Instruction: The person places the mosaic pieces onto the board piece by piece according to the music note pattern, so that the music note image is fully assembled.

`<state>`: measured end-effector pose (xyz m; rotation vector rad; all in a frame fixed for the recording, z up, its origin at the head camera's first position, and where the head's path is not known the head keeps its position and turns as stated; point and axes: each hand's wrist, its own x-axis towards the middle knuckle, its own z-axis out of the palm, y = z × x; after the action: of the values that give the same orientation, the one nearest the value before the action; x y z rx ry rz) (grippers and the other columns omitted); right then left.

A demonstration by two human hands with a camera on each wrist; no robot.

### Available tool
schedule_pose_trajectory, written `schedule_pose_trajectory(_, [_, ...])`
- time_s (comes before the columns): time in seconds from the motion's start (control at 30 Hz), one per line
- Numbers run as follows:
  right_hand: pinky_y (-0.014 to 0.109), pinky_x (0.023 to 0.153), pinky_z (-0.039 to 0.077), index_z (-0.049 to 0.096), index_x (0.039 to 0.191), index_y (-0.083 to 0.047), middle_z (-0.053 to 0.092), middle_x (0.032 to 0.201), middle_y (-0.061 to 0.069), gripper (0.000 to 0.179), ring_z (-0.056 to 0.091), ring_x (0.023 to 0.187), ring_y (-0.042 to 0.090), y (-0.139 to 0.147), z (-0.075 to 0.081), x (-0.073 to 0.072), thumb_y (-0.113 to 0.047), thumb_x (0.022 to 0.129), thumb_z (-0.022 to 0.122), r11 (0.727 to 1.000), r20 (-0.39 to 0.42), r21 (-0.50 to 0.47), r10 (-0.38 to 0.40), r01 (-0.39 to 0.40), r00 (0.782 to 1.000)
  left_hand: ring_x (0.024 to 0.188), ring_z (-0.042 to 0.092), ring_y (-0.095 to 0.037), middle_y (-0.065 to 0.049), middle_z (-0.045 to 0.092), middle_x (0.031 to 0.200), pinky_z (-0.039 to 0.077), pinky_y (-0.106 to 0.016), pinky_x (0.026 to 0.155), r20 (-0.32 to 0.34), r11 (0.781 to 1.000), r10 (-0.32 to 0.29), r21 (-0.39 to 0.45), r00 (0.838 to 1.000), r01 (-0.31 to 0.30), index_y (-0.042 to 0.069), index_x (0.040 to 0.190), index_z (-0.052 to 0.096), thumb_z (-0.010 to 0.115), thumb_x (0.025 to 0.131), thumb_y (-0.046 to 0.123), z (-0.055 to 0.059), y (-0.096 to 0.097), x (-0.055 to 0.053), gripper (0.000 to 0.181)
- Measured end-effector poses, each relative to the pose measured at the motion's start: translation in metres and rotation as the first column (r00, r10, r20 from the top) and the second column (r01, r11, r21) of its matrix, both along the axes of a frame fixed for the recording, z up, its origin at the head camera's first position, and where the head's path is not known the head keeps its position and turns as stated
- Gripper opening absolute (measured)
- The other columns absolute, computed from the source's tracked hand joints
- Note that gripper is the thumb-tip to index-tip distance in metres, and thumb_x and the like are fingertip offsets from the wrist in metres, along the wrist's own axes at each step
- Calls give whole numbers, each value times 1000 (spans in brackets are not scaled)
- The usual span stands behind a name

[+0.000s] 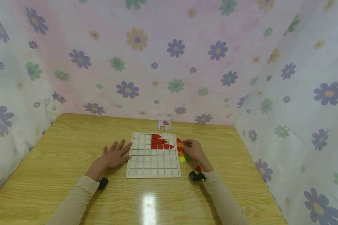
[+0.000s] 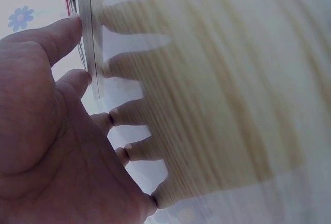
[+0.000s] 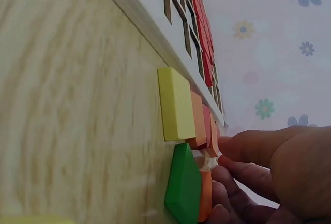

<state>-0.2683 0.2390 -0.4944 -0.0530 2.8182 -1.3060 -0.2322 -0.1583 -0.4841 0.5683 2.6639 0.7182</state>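
Observation:
A wooden grid board (image 1: 140, 172) lies on the table, with several red pieces (image 1: 157, 147), square and pointed, set in its upper right cells. My left hand (image 1: 112, 157) is spread on the tabletop, its thumb and index finger touching the board's left edge. Beside the board's right edge, my right hand (image 1: 195, 150) has its fingertips at a row of small blocks. That row includes an orange block (image 3: 213, 138) by the thumb and a yellow block (image 3: 177, 105) at the near end. A green block (image 3: 183, 185) lies beside it. Whether the fingertips pinch a block is hidden.
A small printed card (image 1: 164, 125) with a coloured grid picture lies beyond the board. Another red block (image 1: 198, 168) sits near my right wrist, partly behind the black wrist camera (image 1: 196, 176). Flowered cloth (image 1: 157, 62) hangs behind and at both sides of the table.

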Motion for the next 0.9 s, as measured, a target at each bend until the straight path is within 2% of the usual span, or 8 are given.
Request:
schedule_pose_trajectory(0.2, [44,84,57,73,115,5,72,107,20,23,67,96,32,-1,0,-4,-6,96,68,999,-38,20,26,-25,999,150,-5,-58,-26,5,168,-12,-82,106,-12,999,-5,53,1000,6,18,164,25,47,105,52,-4,-5,-1,71])
schedule_pose_trajectory(0.3, [44,85,57,74,113,3,72,106,18,22,67,95,31,-2,1,-5,-7,95,70,1000,-34,23,16,-15,999,151,-6,-56,-23,3,170,-13,-80,108,-11,999,-9,50,1000,10,20,164,22,43,105,58,-5,-6,-1,74])
schedule_pose_trajectory(0.37, [44,86,56,75,112,3,72,105,18,21,67,94,30,-2,2,-5,-8,94,71,1000,-27,30,4,-3,1000,151,-8,-56,-24,2,169,-14,-80,107,-1,998,-10,62,1000,10,18,164,23,46,105,55,-3,-5,-1,74])
schedule_pose_trajectory(0.57, [42,84,56,74,106,2,71,104,17,19,66,93,30,1,1,-5,-9,91,73,999,-10,44,-26,26,1000,151,-6,-56,-27,3,168,-10,-81,108,-1,1000,-9,24,1000,9,11,163,24,49,107,41,3,2,0,68])
schedule_pose_trajectory(0.9, [38,78,56,72,100,0,70,98,15,17,66,89,27,-2,1,-6,-10,88,76,999,11,-1,-49,49,999,151,-5,-56,-26,4,168,-9,-81,108,1,1000,4,0,1000,-4,11,163,25,49,108,40,2,2,1,67])
